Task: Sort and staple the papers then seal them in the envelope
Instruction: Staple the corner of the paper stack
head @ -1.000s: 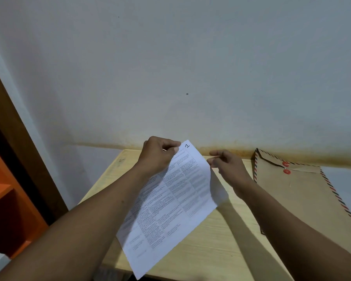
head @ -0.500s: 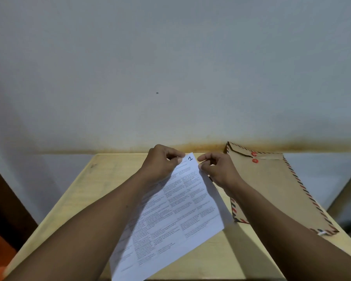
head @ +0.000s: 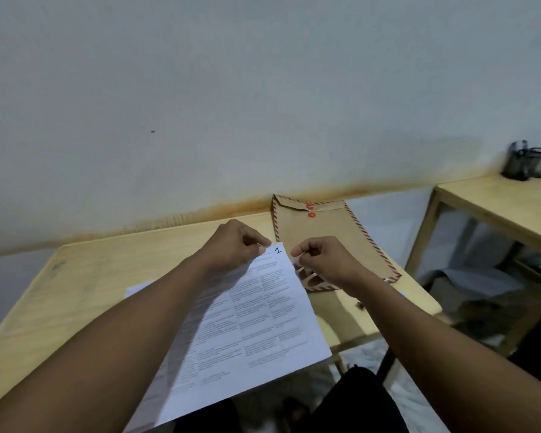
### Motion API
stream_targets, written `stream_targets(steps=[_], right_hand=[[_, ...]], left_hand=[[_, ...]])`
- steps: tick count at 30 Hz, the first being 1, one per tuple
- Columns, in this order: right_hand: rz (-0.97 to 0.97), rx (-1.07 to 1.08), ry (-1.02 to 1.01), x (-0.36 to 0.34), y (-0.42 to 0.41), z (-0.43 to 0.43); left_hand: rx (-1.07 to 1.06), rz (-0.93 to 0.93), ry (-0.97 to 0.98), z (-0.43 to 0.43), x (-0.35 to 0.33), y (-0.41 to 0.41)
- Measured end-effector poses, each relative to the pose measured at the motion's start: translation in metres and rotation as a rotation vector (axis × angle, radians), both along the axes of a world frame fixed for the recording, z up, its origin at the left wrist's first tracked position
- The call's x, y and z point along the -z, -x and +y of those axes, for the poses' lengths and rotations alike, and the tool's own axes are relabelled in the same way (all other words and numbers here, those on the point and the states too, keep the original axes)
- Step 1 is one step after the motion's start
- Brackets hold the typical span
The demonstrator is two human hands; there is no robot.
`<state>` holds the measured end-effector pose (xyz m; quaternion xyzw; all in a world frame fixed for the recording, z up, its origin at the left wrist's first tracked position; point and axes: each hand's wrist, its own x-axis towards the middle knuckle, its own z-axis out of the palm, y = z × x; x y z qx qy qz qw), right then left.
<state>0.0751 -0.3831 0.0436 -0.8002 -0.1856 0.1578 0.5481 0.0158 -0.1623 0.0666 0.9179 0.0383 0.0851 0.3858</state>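
I hold a printed white sheet (head: 256,323), marked "1" at its top corner, tilted above the wooden table (head: 85,292). My left hand (head: 231,245) pinches its top edge just left of the number. My right hand (head: 322,260) pinches the upper right edge, close to the left hand. I cannot tell whether more sheets lie behind the top one. A brown envelope (head: 334,235) with a red-and-blue striped border and two red string buttons lies flat at the back of the table, just behind my right hand, its flap down. No stapler is in view.
A corner of another white paper (head: 136,289) shows on the table left of my left arm. A small dark object (head: 359,305) lies near the table's right edge. To the right stands a second wooden table (head: 497,204) with a black mesh pen holder (head: 531,162). The wall is close behind.
My hands have come closer together at the sheet's top edge. The view has swung right and down, bringing the second table and pen holder into sight.
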Motion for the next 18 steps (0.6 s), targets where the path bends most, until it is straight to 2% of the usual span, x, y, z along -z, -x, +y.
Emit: stream_targets(steps=[3,6,10,13,18], right_hand=[[-0.099,0.027,0.15,0.0,0.003,-0.029],[-0.283,-0.032,0.475,0.002,0.002,-0.058],[-0.349,-0.095,0.935,0.007,0.003,-0.095],[-0.399,-0.102,1.04,0.008,0.01,-0.111],[-0.485,-0.081,1.055,0.015,0.008,-0.114]], left_hand=[[0.021,-0.007,-0.007,-0.016,0.005,0.003],[0.046,-0.012,0.029,-0.033,0.011,0.002],[0.098,-0.029,0.024,-0.062,0.016,-0.003],[0.132,-0.04,0.03,-0.077,0.019,-0.006],[0.128,-0.047,0.05,-0.084,0.021,-0.009]])
